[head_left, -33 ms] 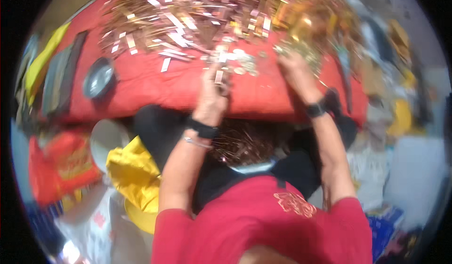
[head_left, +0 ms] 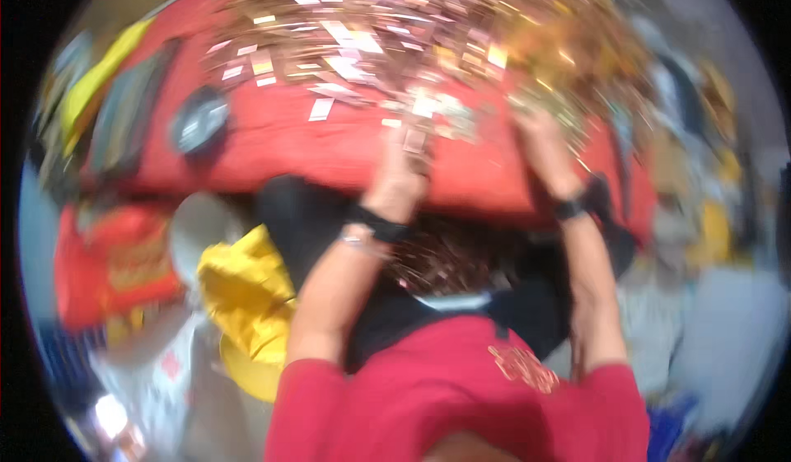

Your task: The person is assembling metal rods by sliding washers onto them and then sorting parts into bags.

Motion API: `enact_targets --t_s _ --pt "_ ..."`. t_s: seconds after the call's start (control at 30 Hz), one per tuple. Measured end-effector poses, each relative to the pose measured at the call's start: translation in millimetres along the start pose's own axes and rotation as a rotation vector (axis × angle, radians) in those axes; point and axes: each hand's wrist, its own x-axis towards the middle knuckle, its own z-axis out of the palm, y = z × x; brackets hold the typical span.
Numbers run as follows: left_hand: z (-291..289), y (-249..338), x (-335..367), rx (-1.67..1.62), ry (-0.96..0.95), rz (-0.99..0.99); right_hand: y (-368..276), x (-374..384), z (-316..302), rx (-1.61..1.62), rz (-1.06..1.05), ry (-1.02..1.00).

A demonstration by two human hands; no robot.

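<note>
My left hand (head_left: 402, 174) is closed on a small flat pinkish metallic strip (head_left: 415, 139) at the near part of the red cloth surface (head_left: 288, 153). Just beyond its fingers lies a small heap of pale, shiny little pieces (head_left: 455, 120). My right hand (head_left: 542, 145) reaches to a pile of small gold-coloured pieces (head_left: 560, 104). Motion blur smears its fingers, so whether it grips anything is unclear. Across the far side spreads a big heap of shiny copper-pink strips (head_left: 346, 42), turning to a golden mass (head_left: 581, 42) on the right.
A dark round bowl (head_left: 200, 122) sits on the cloth at left. More brownish strips (head_left: 441, 260) lie in a container between my legs. A yellow bag (head_left: 247, 289) and a red bag (head_left: 119, 264) are at lower left. A thin dark tool (head_left: 620, 170) lies at right.
The whole view has shifted, so everything appears farther right and is more blurred. Both hands keep nearly the same places over the cloth, and the left still holds the strip.
</note>
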Motion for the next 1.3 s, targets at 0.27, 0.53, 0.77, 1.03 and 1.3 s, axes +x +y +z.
enact_targets --t_s 0.27,0.53,0.77,1.03,1.3 --pt "51.7 -36.9 -11.3 0.533 0.109 0.319 36.6 -29.9 1.1 0.198 0.108 -0.138" --pt "54.0 -67.1 -58.4 0.585 0.133 0.317 -26.7 -11.8 -26.4 0.910 0.508 0.025" --pt "35.7 -98.0 -74.9 0.539 0.129 0.243 -103.9 -44.0 -55.5 1.255 0.561 -0.076" --pt "39.5 -113.4 -78.6 0.554 0.072 0.326 -117.7 -44.8 -87.7 1.190 0.483 0.002" --pt "42.4 -97.3 -97.6 0.340 -0.078 -0.073 -117.7 -46.3 -98.6 1.232 0.306 0.023"
